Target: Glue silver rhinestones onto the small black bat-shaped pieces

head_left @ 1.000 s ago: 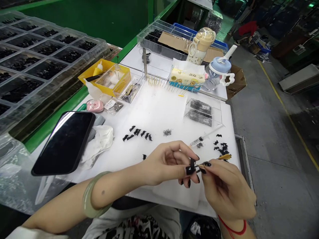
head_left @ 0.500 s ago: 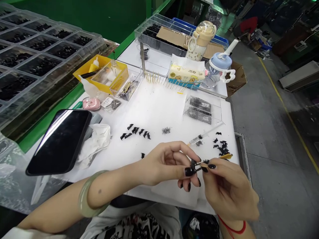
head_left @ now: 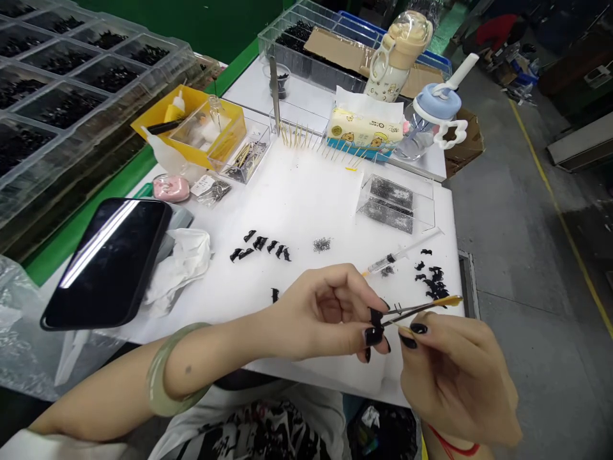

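Observation:
My left hand (head_left: pixel 330 316) is closed, thumb and fingers pinching a small black piece (head_left: pixel 377 317). Metal tweezers with a yellow end (head_left: pixel 447 301) reach from that piece to just above my right hand; their two prongs meet the piece. Between thumb and forefinger, my right hand (head_left: pixel 453 370) pinches a thin pale stick (head_left: pixel 397 327), its tip close to the black piece. Several curved black pieces (head_left: pixel 260 243) lie in a group on the white work surface (head_left: pixel 311 198), and more black pieces (head_left: pixel 437 284) are heaped at the right.
A syringe (head_left: pixel 390 259) lies beyond my hands, near a clear box (head_left: pixel 390 204) and a small grey pile (head_left: pixel 322 244). Thin sticks stand before a tissue pack (head_left: pixel 364 131). At left are a phone (head_left: pixel 108 262), crumpled tissue (head_left: pixel 184 262) and a yellow bin (head_left: pixel 158 115).
My right hand has drawn back slightly to the right and down, so more of the tweezers and the thin stick show. My left hand still pinches the black piece.

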`<state>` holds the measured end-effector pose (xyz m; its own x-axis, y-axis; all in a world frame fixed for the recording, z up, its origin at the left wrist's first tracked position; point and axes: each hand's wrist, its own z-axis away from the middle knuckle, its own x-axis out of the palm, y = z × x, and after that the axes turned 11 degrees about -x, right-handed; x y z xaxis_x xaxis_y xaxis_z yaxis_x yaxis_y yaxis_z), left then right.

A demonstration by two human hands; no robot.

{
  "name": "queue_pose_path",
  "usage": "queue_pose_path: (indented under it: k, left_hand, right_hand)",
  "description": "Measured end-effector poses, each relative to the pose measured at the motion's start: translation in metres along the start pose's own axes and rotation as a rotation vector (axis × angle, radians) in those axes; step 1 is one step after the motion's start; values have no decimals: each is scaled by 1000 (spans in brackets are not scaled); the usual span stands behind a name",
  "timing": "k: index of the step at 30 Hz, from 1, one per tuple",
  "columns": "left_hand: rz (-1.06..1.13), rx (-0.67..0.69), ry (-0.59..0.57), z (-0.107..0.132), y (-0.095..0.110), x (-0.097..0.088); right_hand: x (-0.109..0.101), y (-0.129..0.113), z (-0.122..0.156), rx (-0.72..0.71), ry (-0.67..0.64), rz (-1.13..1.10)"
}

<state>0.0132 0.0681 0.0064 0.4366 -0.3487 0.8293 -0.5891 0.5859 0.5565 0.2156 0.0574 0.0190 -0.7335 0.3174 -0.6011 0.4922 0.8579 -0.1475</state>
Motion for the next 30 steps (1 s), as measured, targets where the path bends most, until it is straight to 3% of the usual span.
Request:
queue_pose_path:
  k: [3, 12, 22, 30]
  left_hand:
    - [3, 3, -10, 0, 0, 0]
    - [-17, 16, -10, 0, 0, 1]
    - [-61, 3, 40, 0, 1, 3]
    - [-124, -6, 90, 0, 4, 4]
  right_hand:
    - [3, 2, 0, 1, 34, -38]
    - [-1, 1, -5, -8, -24, -79]
    - [-3, -5, -11, 24, -104, -10]
    - [-1, -3, -7, 26, -71, -7]
